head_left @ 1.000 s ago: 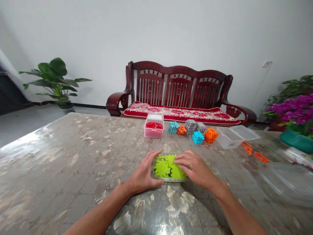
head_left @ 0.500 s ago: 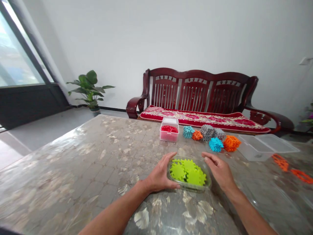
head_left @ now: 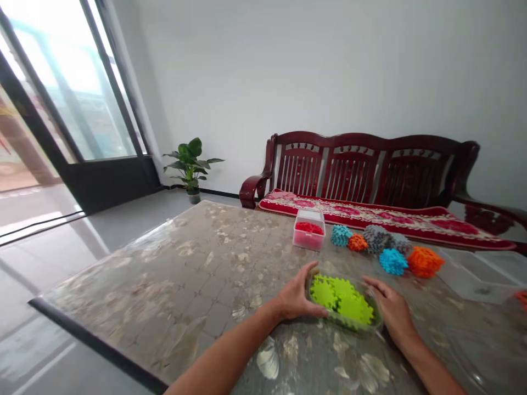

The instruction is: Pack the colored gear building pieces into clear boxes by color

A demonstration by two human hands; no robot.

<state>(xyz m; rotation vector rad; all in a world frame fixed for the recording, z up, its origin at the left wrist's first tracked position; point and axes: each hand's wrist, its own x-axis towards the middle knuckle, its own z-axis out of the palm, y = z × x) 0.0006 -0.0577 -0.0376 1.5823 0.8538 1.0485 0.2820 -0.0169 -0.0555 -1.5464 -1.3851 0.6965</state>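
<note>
Cupping a clear plastic box [head_left: 373,322] of green pieces [head_left: 340,296] from both sides, the hands rest on a patterned table [head_left: 185,258]. The left hand [head_left: 298,299] lies open against the box, fingers [head_left: 317,310] together; the right hand [head_left: 391,310] touches the opposite rim with lightly curled fingers [head_left: 373,288]. Neither is clenched. The green pieces overlap, so their number is hard to make out.

Beyond the box sit one small box [head_left: 307,242] of red pieces [head_left: 308,227] and six spiky balls [head_left: 393,261]. To its right, a second clear box [head_left: 473,277] is cut off by the frame. Farther beyond it stand one bench [head_left: 370,170] and one potted plant [head_left: 189,164].
</note>
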